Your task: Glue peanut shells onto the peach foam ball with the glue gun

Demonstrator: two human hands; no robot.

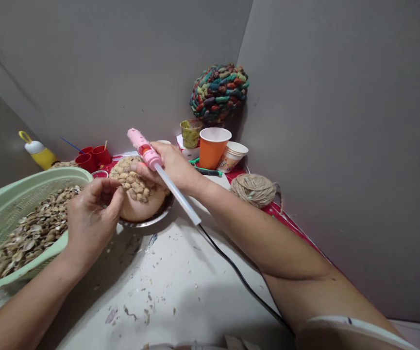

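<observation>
My right hand (175,165) is closed around a pink glue gun (152,158). A long translucent glue stick (178,197) sticks out of its back, and a black cord trails toward me. Below the gun sits a rounded, pale form (144,208), its upper part covered with peanut shells (139,185). It rests in a shallow metal dish (153,222). My left hand (93,214) is at the form's left side, thumb and fingers pinched together; whatever they hold, if anything, is hidden.
At left stands a green basket (37,185) of loose shells (31,238). Behind are red cups (101,155), a yellow bottle (42,154), an orange cup (213,148), paper cups (233,155) and a multicoloured shell-covered ball (220,92). Twine (253,190) lies right; shell bits litter the white table (180,272).
</observation>
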